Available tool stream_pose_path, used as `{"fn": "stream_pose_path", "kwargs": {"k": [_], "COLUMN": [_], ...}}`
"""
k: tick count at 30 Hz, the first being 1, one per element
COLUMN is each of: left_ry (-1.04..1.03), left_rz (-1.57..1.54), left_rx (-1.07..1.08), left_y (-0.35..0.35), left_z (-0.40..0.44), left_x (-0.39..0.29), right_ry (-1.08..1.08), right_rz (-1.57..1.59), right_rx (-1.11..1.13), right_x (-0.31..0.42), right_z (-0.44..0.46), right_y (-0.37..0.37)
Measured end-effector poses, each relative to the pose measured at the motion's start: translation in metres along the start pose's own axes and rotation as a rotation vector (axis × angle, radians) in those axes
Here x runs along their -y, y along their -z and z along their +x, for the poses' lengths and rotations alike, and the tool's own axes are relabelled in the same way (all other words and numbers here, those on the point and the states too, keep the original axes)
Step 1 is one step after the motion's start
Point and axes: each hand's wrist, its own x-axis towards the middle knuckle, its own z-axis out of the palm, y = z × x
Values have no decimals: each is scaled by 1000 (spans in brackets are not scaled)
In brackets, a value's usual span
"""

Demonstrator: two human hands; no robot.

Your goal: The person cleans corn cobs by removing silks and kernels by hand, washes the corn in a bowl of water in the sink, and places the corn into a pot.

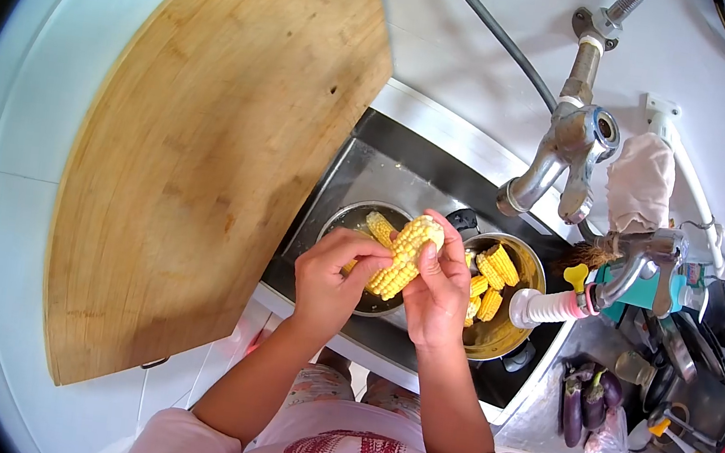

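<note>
My right hand (440,295) is wrapped round a yellow corn cob (411,252), thumb in front and fingers behind. At the cob's left side, my left hand (337,273) is closed in a pinch, fingertips touching the kernels; whatever is between them is too small to make out. Below the hands, a round metal bowl (341,221) in the sink holds more corn (380,227), partly hidden by my hands. Just right of my right hand stands a metal pot (507,342) with several cut corn pieces (497,266) in it.
A large wooden board (211,135) covers the left side. Over the sink (387,175) juts a metal tap (562,151); a second tap (649,253) with a pink-and-white ribbed hose (551,309) reaches toward the pot. Eggplants (590,404) lie at the right, near pans and utensils.
</note>
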Motion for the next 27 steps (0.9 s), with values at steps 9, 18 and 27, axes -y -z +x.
{"fn": "stream_pose_path", "kwargs": {"k": [9,18,27], "left_ry": [-17,27,76], "left_rz": [53,-23,16], "left_rx": [41,14,67], "left_y": [12,19,9], "left_z": [1,-4,-4], "left_x": [4,6,2], "right_ry": [-68,-63,-92], "right_rz": [71,66,7], "right_rx": [24,-35,18], "right_x": [2,0,-3], "right_z": [2,2,2], "right_y": [3,6,-2]}}
